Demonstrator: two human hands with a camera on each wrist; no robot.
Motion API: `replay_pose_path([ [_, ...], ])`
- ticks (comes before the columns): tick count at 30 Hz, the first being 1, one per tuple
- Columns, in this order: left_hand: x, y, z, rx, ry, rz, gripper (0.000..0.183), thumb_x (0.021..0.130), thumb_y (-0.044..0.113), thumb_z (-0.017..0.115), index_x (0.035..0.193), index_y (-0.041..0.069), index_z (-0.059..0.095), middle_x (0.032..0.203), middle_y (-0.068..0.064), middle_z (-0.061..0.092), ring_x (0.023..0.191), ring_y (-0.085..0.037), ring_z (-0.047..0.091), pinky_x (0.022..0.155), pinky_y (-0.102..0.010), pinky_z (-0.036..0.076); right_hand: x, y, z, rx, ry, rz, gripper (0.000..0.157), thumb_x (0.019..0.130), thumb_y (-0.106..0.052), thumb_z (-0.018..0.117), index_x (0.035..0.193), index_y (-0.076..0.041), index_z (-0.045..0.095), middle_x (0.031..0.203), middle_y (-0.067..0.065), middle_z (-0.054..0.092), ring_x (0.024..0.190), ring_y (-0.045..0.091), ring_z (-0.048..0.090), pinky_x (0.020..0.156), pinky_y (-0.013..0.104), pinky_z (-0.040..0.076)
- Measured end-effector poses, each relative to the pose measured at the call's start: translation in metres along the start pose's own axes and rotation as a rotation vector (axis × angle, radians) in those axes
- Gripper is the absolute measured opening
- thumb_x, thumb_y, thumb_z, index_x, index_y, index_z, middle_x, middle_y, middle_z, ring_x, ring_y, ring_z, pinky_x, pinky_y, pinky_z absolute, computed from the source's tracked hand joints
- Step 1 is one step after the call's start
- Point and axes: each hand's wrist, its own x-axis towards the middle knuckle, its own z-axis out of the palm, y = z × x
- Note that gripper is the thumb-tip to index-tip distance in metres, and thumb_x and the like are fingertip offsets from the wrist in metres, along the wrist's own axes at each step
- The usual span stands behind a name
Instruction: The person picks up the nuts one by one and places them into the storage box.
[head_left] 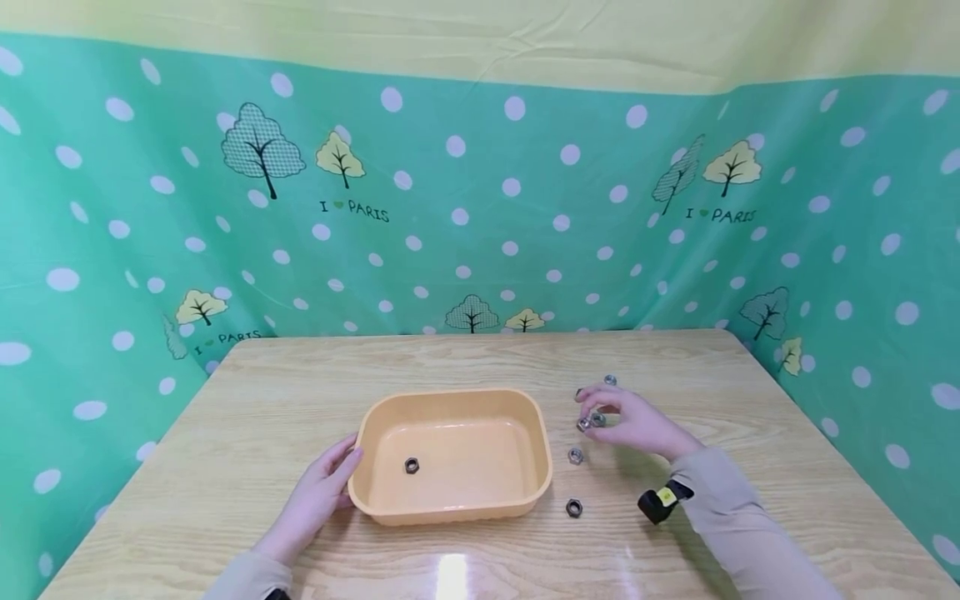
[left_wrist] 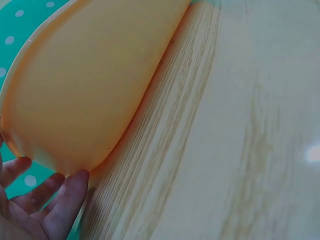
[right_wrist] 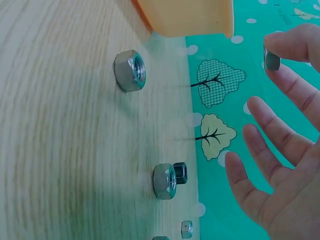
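Observation:
An orange plastic tray [head_left: 468, 507] stands in the middle of the table, with one dark hex nut [head_left: 412, 465] on its floor. My left hand [head_left: 318, 492] holds the tray's left end, thumb at the rim and fingertips against the outer wall [left_wrist: 65, 150]. To the right of the tray, my right hand [head_left: 626, 421] pinches a silvery hex nut [right_wrist: 271, 59] between thumb and index finger, its other fingers spread. Just beyond that grip shows another nut [head_left: 598, 419]. Closer to me are a silver nut [head_left: 575, 456] and a darker nut [head_left: 573, 507].
Farther back lies one more nut [head_left: 611, 380], and a dark one [head_left: 579, 393] peeks out beside the right fingers. The wooden table [head_left: 300, 375] ends at a green dotted curtain [head_left: 465, 275] behind and at the sides. A black strap device [head_left: 660, 502] sits at the right wrist.

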Motion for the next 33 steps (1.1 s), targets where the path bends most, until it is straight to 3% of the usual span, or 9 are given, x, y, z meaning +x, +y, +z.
replay_pose_path([
  [33,0.0,-0.002,0.001,0.004,0.007,0.018,0.056,0.101,0.029,0.044,0.146,-0.001,0.029,0.145,-0.031,0.034,0.109,-0.032,0.059,0.078,-0.034,0.06,0.017,-0.011,0.007,0.019,-0.016,-0.016,0.012,0.081,-0.013,0.072,0.089,-0.017,0.064,0.125,0.014,0.057,0.117,0.036,0.05,0.1,0.056,0.045],
])
